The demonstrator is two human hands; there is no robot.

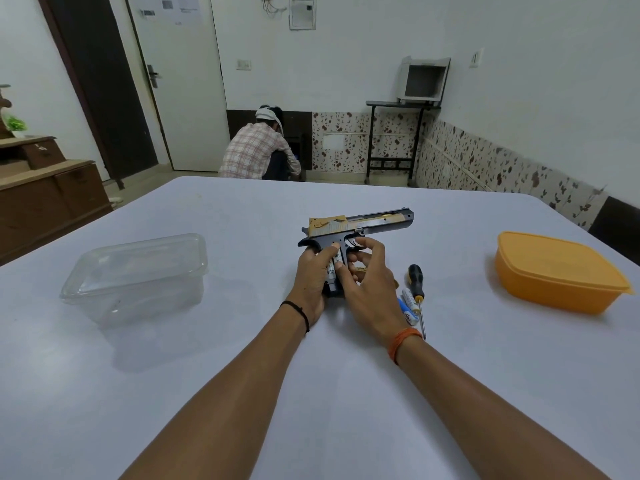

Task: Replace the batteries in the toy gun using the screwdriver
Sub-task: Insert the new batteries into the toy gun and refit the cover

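Observation:
The black and gold toy gun lies on its side at the middle of the white table, barrel pointing right. My left hand grips its handle from the left. My right hand rests on the open handle, fingers pressing a white battery in the compartment. To the right lie the screwdriver with a black and yellow handle and loose white and blue batteries. A small gold piece shows under my right hand's fingers.
A clear plastic container stands at the left and an orange lidded box at the right. Beyond the table's far edge a person crouches by the wall. A wooden cabinet is at the far left.

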